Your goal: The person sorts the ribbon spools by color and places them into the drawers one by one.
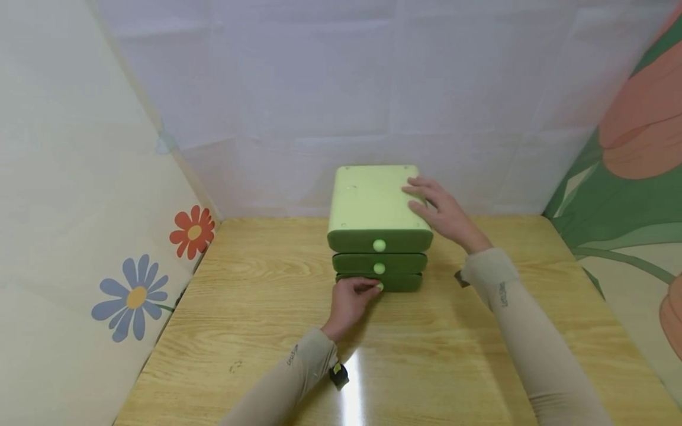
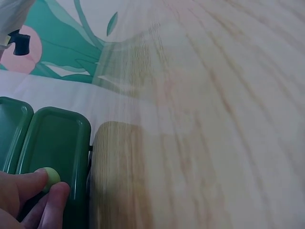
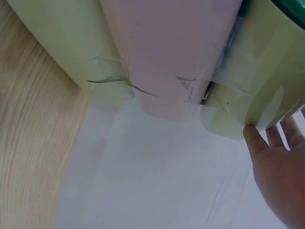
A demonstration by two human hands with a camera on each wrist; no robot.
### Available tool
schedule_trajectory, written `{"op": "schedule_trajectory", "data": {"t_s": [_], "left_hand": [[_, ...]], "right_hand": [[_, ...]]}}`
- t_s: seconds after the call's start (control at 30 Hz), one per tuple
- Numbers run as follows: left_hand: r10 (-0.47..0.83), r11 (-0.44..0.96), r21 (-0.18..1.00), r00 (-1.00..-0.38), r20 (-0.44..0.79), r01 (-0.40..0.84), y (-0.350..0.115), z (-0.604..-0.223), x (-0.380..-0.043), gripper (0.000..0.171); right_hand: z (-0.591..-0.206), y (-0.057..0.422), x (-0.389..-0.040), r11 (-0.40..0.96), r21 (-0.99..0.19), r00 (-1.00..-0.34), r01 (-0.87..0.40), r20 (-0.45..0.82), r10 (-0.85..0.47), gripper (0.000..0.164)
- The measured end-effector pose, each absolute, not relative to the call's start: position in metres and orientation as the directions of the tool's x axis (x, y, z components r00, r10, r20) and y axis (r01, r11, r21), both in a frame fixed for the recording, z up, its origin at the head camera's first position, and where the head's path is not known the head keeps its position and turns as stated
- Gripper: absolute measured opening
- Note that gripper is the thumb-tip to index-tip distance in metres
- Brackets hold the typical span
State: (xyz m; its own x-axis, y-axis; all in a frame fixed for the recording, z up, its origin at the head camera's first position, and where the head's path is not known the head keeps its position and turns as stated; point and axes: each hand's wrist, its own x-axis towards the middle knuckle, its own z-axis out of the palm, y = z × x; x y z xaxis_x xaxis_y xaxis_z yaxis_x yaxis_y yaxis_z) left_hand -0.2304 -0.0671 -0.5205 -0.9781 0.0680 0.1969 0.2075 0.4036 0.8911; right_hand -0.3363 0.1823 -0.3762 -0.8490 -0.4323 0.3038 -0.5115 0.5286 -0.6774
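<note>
A small three-tier drawer box [image 1: 373, 198] stands on the table, with a pale green top and dark green drawer fronts. My left hand [image 1: 347, 303] is at the bottom drawer [image 1: 402, 283], pinching its round light green knob [image 2: 53, 176] between thumb and fingers. My right hand [image 1: 446, 214] rests on the right edge of the box's top, fingers spread. In the right wrist view, those fingers [image 3: 256, 138] touch the pale green casing. The upper knob [image 1: 379, 245] and the middle knob [image 1: 379, 268] are untouched.
The wood-grain table [image 1: 266, 319] reaches all around the box. A white sheet [image 1: 298, 106] hangs behind it, and flower-printed panels [image 1: 135, 296] flank both sides. Clear tape [image 3: 224, 88] joins the tiers' sides, the middle one pinkish.
</note>
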Motion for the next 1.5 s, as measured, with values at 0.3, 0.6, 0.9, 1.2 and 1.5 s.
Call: {"op": "schedule_trajectory", "data": {"t_s": [0.3,0.6,0.9,1.2,1.5], "left_hand": [[0.072,0.409,0.886,-0.976,0.207,0.218,-0.067,-0.521,-0.234,0.012],[0.072,0.404,0.887,-0.975,0.211,0.222,-0.066,-0.521,-0.235,0.012],[0.077,0.414,0.882,-0.974,0.213,0.225,-0.067,-0.520,-0.237,0.011],[0.064,0.433,0.869,-0.970,0.234,0.238,-0.068,-0.524,-0.241,0.009],[0.062,0.429,0.872,-0.971,0.231,0.235,-0.067,-0.523,-0.241,0.009]], "right_hand": [[-0.377,0.183,-0.336,0.517,-0.686,-0.848,-0.511,0.307,-0.432,0.049],[-0.378,0.184,-0.336,0.512,-0.687,-0.845,-0.516,0.311,-0.434,0.049],[-0.378,0.183,-0.336,0.516,-0.687,-0.848,-0.512,0.308,-0.432,0.049],[-0.379,0.182,-0.337,0.505,-0.694,-0.847,-0.513,0.312,-0.431,0.049],[-0.381,0.183,-0.338,0.501,-0.695,-0.845,-0.516,0.318,-0.429,0.050]]}}
